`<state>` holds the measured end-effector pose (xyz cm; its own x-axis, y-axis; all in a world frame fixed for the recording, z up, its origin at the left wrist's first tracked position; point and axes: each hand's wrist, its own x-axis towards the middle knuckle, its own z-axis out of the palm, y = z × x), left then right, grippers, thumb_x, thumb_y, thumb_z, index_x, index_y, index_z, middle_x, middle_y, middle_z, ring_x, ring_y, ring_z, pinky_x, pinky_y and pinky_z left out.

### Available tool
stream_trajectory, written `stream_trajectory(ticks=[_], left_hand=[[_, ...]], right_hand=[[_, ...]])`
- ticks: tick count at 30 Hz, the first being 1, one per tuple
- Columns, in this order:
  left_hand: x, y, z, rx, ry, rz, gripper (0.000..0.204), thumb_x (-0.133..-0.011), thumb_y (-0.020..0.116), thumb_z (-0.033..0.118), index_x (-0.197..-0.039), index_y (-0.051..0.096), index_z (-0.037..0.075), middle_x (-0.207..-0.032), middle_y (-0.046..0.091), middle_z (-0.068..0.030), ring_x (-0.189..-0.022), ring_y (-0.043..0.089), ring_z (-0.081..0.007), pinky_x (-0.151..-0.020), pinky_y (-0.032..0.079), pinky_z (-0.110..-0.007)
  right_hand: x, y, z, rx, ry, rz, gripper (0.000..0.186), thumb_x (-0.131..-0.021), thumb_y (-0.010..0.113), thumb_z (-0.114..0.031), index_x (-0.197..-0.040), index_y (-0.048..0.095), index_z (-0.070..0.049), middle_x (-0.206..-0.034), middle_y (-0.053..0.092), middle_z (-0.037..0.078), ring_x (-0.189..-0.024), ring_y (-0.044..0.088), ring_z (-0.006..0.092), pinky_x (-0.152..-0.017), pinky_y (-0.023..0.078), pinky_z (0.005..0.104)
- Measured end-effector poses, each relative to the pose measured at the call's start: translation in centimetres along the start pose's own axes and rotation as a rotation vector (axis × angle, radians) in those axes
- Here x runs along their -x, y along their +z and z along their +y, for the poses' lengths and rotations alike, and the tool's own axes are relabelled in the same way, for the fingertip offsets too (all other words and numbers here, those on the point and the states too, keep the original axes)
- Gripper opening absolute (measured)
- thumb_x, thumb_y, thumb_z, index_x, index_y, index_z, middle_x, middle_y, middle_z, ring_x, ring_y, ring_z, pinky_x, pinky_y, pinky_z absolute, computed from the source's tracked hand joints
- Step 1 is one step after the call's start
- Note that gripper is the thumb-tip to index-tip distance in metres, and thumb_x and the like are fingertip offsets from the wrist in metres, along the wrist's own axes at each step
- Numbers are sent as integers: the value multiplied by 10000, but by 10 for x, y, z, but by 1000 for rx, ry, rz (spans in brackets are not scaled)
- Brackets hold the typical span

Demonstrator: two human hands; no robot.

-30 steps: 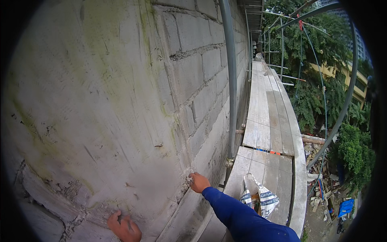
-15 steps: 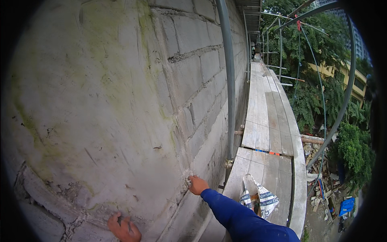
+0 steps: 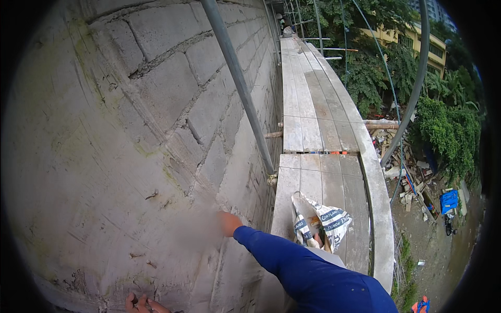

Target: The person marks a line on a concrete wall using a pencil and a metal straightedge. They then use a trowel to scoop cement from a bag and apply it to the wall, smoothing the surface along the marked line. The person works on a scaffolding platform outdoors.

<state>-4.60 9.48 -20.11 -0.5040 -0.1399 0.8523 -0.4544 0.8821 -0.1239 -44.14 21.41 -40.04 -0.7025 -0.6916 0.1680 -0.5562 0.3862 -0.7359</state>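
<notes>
In front of me stands a rough concrete wall face [image 3: 104,182], stained green, with a raised edge where it meets grey blockwork [image 3: 162,78]. My right hand [image 3: 230,224], in a blue sleeve [image 3: 292,258], is at that edge. It looks closed like a fist, but a smear covers its finger side and hides whatever it holds. My left hand [image 3: 146,304] shows only at the lower rim, its bent fingers apart against the wall's lower part. Right of the sleeve, an open white sack [image 3: 334,223] with blue print lies on the planks, some objects inside it.
A walkway of grey planks [image 3: 308,125] runs away along the wall. A metal pole [image 3: 237,83] slants up close to the wall, and a curved pole [image 3: 412,99] rises on the outer side. Beyond the outer edge, debris [image 3: 412,182] lies far below, beside trees [image 3: 449,141].
The view has shifted, so wall and walkway sit further left and higher. My right hand remains by the wall edge; my left hand is now mostly below the picture.
</notes>
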Motion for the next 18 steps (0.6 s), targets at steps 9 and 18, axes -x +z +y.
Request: stream_trajectory(ticks=[9, 18], left_hand=[[-205, -60, 21, -535, 335, 112, 220, -907, 672, 199, -1101, 732, 115, -1347, 625, -182, -1238, 578, -403, -1031, 452, -561], [-221, -55, -12, -620, 364, 60, 388, -942, 601, 336, -1290, 726, 218, -1424, 619, -108, -1324, 557, -322, -1122, 368, -568]], right_hand=[[-14, 19, 56, -218, 115, 95, 336, -855, 650, -238, -1130, 666, -45, -1129, 700, 219, -1074, 660, 420, -930, 524, 503], [-39, 49, 91, -511, 287, 14, 448, -871, 694, -331, -1195, 680, -23, -1114, 737, 197, -1061, 696, 353, -918, 535, 439]])
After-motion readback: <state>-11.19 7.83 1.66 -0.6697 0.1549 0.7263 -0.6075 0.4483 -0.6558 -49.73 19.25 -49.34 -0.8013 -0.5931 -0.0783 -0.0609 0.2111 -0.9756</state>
